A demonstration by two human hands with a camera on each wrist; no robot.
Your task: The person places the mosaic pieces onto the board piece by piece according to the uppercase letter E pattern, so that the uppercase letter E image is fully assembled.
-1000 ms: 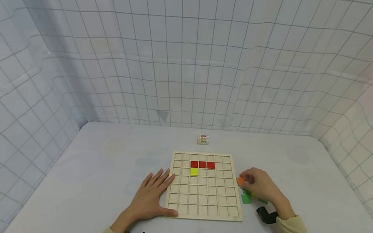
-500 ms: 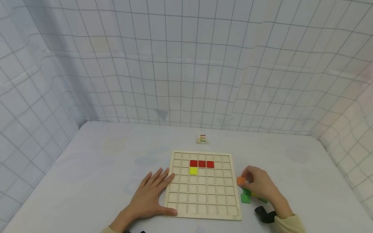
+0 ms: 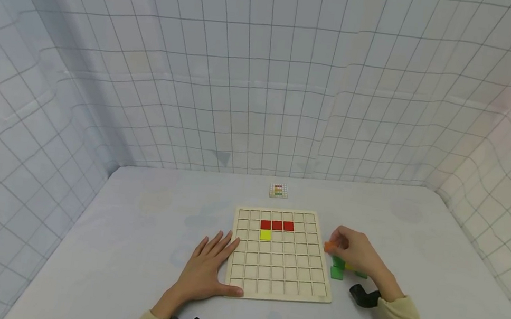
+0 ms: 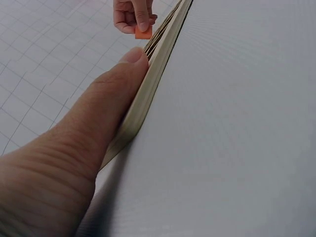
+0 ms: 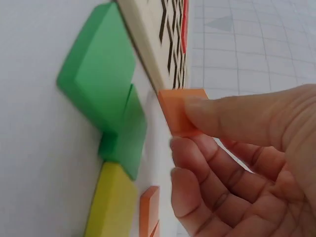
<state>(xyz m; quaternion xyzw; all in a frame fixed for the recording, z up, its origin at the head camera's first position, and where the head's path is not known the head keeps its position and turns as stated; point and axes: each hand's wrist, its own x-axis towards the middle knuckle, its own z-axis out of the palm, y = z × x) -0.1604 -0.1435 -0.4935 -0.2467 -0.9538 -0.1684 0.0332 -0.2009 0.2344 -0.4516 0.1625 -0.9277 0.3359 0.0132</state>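
Note:
My right hand (image 3: 355, 249) pinches an orange square tile (image 5: 175, 111) between thumb and fingers, beside the right edge of a pale grid board (image 3: 286, 298). In the right wrist view, the tile is tilted close to the board's rim. My left hand (image 3: 205, 273) rests at the board's left side with its fingers spread. Its thumb (image 4: 116, 86) lies along the front rim. Three red tiles (image 3: 277, 225) sit in a row on the board, with a yellow tile (image 3: 265, 234) just below the leftmost.
Under and beside my right hand lie green tiles (image 5: 106, 69), a yellow tile (image 5: 112, 202) and more orange tiles (image 5: 149, 210). A small card with a coloured grid pattern (image 3: 279, 190) lies beyond the board. Gridded white curtains (image 3: 266, 75) surround the table (image 3: 141, 230).
The orange tile has tilted in my right hand's pinch, and the hand has shifted very slightly. My left hand and the tiles on the board stay as they were.

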